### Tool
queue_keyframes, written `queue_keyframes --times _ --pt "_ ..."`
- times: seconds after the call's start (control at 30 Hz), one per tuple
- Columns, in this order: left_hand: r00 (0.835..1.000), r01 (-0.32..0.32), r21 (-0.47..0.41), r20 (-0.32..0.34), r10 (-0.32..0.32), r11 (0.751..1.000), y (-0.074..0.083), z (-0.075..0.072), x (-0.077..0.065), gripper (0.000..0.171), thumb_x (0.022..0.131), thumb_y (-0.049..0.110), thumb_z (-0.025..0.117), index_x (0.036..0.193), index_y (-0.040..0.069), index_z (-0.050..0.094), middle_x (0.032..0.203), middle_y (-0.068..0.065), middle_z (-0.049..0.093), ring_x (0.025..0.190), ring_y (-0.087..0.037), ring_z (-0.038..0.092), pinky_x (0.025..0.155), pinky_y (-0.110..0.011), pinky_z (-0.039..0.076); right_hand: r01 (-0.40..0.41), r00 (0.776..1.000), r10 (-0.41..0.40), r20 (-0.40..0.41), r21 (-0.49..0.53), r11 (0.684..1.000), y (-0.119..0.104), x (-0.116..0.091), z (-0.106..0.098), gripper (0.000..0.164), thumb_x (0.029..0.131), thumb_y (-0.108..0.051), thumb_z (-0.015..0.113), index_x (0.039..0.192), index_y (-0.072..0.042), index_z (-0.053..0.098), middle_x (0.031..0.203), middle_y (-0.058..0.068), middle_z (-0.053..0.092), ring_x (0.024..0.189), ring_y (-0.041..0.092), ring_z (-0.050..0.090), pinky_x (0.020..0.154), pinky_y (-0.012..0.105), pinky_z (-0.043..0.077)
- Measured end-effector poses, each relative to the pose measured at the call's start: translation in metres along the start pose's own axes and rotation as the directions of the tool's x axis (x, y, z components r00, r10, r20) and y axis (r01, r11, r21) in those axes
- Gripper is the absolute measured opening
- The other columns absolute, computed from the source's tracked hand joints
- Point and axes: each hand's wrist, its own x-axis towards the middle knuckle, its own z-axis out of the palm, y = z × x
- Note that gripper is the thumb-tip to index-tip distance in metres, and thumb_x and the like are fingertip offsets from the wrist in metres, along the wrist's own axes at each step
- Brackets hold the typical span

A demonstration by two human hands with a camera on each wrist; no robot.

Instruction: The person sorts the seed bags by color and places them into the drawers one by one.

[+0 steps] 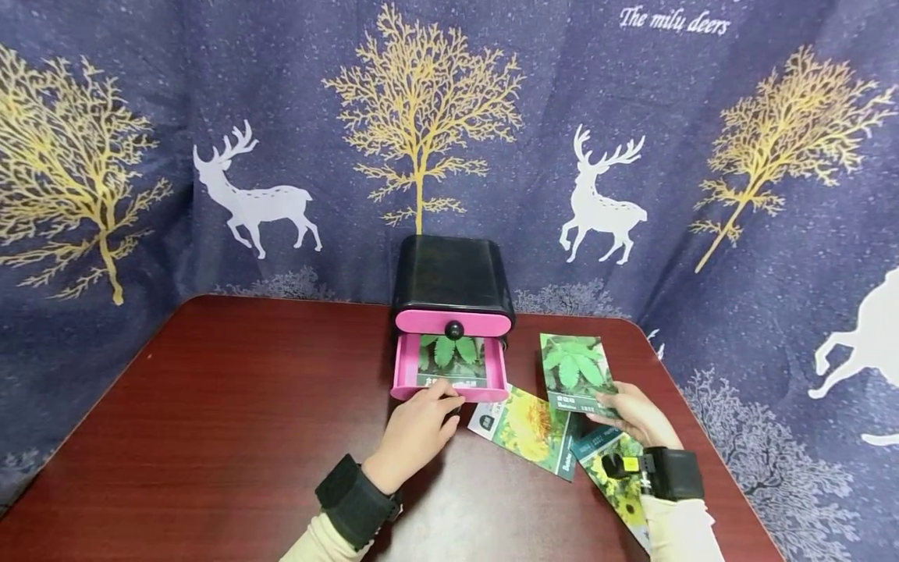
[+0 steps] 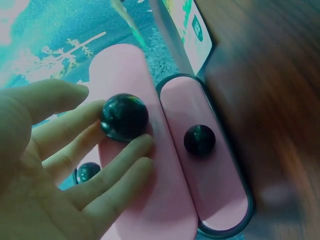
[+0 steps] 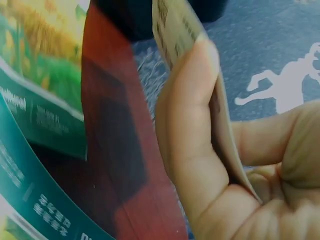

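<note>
A black drawer organizer (image 1: 453, 269) with pink drawer fronts stands at the back of the table. One drawer (image 1: 403, 390) is pulled out, and in it lies a seed packet (image 1: 452, 361) with a green-leaf picture. My left hand (image 1: 414, 429) is at that drawer's front; in the left wrist view its fairly straight fingers spread around the black knob (image 2: 125, 117), with the thumb apart from it. Right of the organizer, my right hand (image 1: 641, 417) pinches another green-leaf seed packet (image 1: 574, 371) by its lower right corner, between thumb and fingers.
Between the organizer and my right hand, a yellow-flower seed packet (image 1: 530, 425) lies on the brown table (image 1: 246, 421). Another flower packet (image 1: 621, 496) is partly under the right wrist. A dark blue curtain (image 1: 337, 195) with deer and trees hangs behind.
</note>
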Motion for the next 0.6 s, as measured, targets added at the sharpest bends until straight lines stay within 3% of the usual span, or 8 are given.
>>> queue_keyframes --times 0.1,0.2,0.3,0.37,0.43,0.53,0.6 --pt "1.0 -0.002 -0.009 -0.004 0.001 1.0 0.002 -0.001 0.0 0.028 0.085 0.02 0.066 0.111 0.013 0.07 0.102 0.004 0.057 0.088 -0.015 0.061 0.069 -0.03 0.052 -0.004 0.999 0.005 0.033 -0.011 1.0 0.004 -0.012 -0.002 0.074 0.098 -0.007 0.038 0.141 0.01 -0.02 0.148 0.038 -0.008 0.138 0.048 0.009 0.096 0.037 0.048" --pt "1.0 -0.019 -0.002 -0.018 0.019 1.0 0.002 0.0 0.003 0.026 0.085 0.019 0.065 0.109 0.013 0.071 0.1 0.004 0.057 0.086 -0.015 0.061 0.072 -0.03 0.051 0.014 0.997 -0.01 0.082 -0.053 0.998 0.007 -0.025 -0.005 0.075 0.098 -0.012 0.042 0.141 0.014 -0.013 0.147 0.039 -0.001 0.133 0.039 0.032 0.093 0.033 0.05" --pt "0.998 -0.036 0.014 -0.045 0.036 0.999 0.003 0.0 0.004 0.022 0.085 0.018 0.064 0.105 0.013 0.072 0.097 0.005 0.058 0.082 -0.014 0.062 0.071 -0.029 0.051 0.049 0.987 -0.036 0.16 -0.08 0.996 0.009 -0.036 -0.006 0.074 0.097 -0.016 0.046 0.141 0.017 -0.004 0.138 0.029 0.034 0.114 0.015 0.053 0.088 0.028 0.052" --pt "0.997 -0.034 0.009 -0.063 0.034 0.999 0.003 -0.001 0.004 0.019 0.085 0.017 0.064 0.102 0.014 0.073 0.095 0.005 0.059 0.08 -0.013 0.062 0.07 -0.029 0.05 0.078 0.968 -0.063 0.243 -0.055 0.995 0.01 -0.042 -0.006 0.071 0.097 -0.018 0.046 0.141 0.017 0.002 0.128 0.009 0.05 0.102 0.002 0.056 0.085 0.026 0.052" --pt "0.997 -0.02 -0.012 -0.075 0.019 1.0 0.003 -0.001 0.003 0.017 0.086 0.016 0.063 0.099 0.014 0.074 0.094 0.005 0.06 0.081 -0.013 0.063 0.071 -0.028 0.051 0.097 0.941 -0.091 0.326 -0.003 0.995 0.01 -0.045 -0.004 0.058 0.098 -0.016 0.044 0.142 0.01 0.018 0.115 -0.01 0.057 0.097 0.001 0.059 0.083 0.026 0.053" --pt "0.996 0.016 -0.053 -0.09 -0.021 0.998 0.003 -0.002 0.002 0.016 0.086 0.015 0.062 0.097 0.013 0.074 0.094 0.006 0.063 0.085 -0.012 0.063 0.074 -0.029 0.051 0.122 0.894 -0.139 0.425 0.067 0.99 0.008 -0.047 0.001 0.039 0.099 -0.011 0.042 0.137 -0.004 0.038 0.113 -0.012 0.061 0.096 0.002 0.061 0.077 0.025 0.054" --pt "0.993 0.035 -0.068 -0.107 -0.042 0.997 0.003 -0.003 0.001 0.016 0.086 0.015 0.061 0.098 0.013 0.073 0.097 0.005 0.065 0.089 -0.013 0.063 0.078 -0.03 0.051 0.132 0.879 -0.15 0.452 0.072 0.989 0.005 -0.046 0.007 0.03 0.098 -0.011 0.043 0.128 -0.012 0.048 0.112 -0.007 0.063 0.081 0.0 0.062 0.069 0.023 0.054"
